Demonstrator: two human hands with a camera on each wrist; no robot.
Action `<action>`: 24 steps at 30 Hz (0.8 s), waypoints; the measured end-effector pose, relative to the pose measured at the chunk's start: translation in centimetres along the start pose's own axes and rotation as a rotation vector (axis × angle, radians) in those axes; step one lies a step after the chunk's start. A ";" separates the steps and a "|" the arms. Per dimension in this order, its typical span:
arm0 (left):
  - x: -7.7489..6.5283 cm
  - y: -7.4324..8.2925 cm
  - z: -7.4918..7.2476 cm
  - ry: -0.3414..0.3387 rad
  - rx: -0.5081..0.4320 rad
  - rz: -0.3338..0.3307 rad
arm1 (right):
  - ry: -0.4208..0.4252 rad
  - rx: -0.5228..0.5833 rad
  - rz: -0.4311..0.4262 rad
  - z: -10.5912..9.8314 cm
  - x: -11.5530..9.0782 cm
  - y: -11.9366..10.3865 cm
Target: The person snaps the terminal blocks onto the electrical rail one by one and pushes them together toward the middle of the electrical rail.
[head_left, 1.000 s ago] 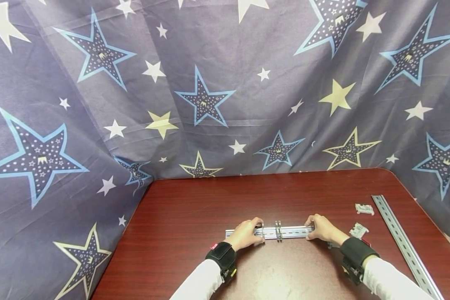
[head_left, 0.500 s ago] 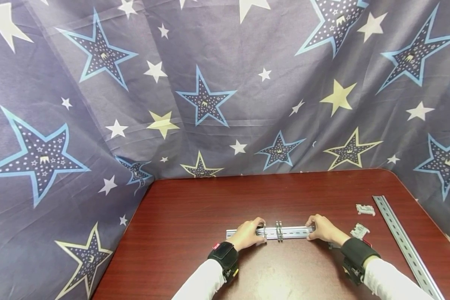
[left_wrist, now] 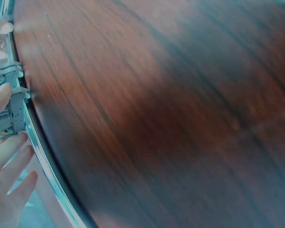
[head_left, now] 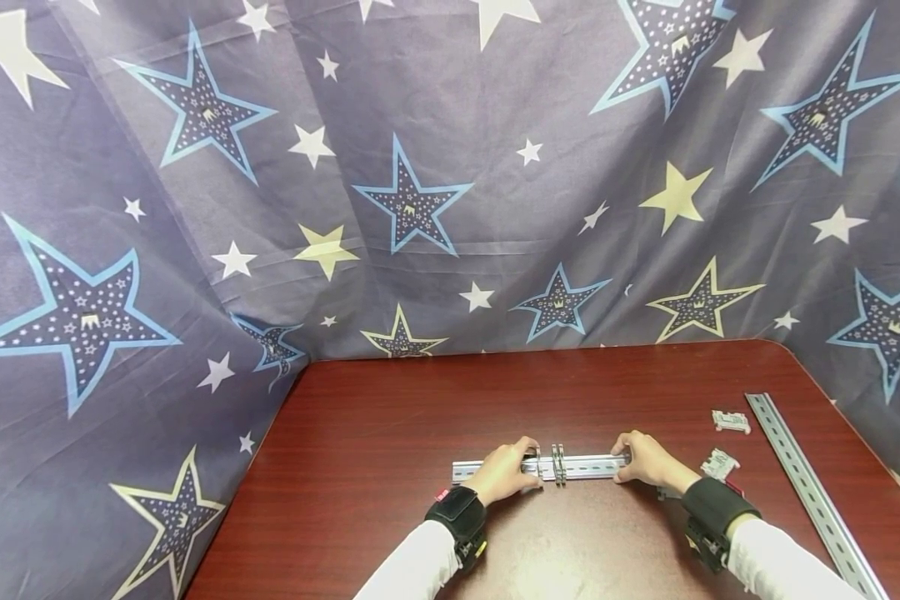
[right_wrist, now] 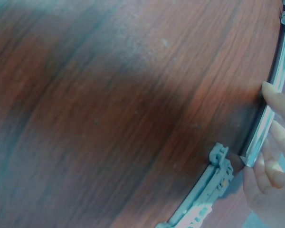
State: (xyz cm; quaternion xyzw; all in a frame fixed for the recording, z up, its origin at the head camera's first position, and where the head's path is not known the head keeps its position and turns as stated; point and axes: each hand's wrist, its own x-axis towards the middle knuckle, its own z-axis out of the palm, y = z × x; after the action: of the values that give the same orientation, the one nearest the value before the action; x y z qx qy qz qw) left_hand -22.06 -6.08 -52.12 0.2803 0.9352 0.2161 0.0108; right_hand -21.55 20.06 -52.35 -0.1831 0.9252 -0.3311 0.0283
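Note:
A short slotted metal DIN rail (head_left: 592,467) lies crosswise on the table. My left hand (head_left: 501,473) pinches a grey DIN-rail terminal block (left_wrist: 13,116) seated on the rail, thumb on one end and fingers at the other. Just to its right, more thin terminal blocks (head_left: 558,464) stand upright across the rail. My right hand (head_left: 647,460) holds the rail's right end, thumb on the near edge and fingers at the far edge. In the right wrist view the rail's end (right_wrist: 251,154) shows beside those fingers.
Loose terminal blocks lie to the right: one flat farther back (head_left: 732,421), another (head_left: 720,463) behind the right wrist. A longer slotted rail (head_left: 810,492) runs along the table's right side. A star-patterned cloth (head_left: 435,208) hangs behind the reddish-brown table (head_left: 390,408).
My left hand has moved rightward along the rail with its terminal block, narrowing the gap to the blocks in the middle. My right hand keeps its hold on the rail's end.

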 end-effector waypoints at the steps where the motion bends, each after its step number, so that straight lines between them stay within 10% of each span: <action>1: 0.0 0.1 0.1 0.003 0.002 0.004 | 0.001 -0.002 0.001 0.0 0.0 0.0; 24: 0.7 1.2 0.8 0.016 0.035 0.010 | 0.014 -0.012 -0.016 0.0 -0.1 0.1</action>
State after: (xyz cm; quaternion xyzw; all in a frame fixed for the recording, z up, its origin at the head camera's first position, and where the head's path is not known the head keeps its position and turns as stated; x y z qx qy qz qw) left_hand -21.87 -4.51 -52.24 0.2835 0.9374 0.2021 -0.0029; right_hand -21.47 20.14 -52.40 -0.1883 0.9258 -0.3273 0.0179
